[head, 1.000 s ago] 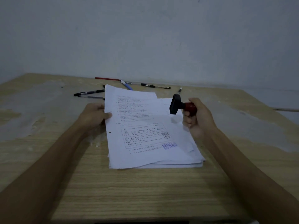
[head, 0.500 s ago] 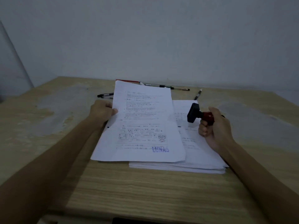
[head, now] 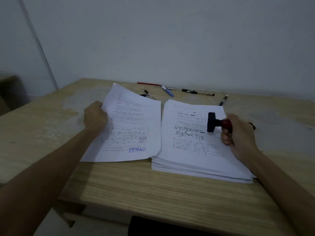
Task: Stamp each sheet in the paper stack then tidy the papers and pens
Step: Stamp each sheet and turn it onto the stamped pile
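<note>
The left hand point(head: 95, 116) gripped a stamped sheet point(head: 126, 126) just left of the paper stack point(head: 196, 150). The right hand point(head: 238, 133) – resting on that stack – clasped the stamp point(head: 215, 122).

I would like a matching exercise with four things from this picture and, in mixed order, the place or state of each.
1. stamp
2. stamped sheet
3. paper stack
4. red pen

a. lies at the table's far edge
b. held by the left hand
c. under the right forearm
d. gripped by the right hand

Pairs: 1-d, 2-b, 3-c, 4-a
</note>
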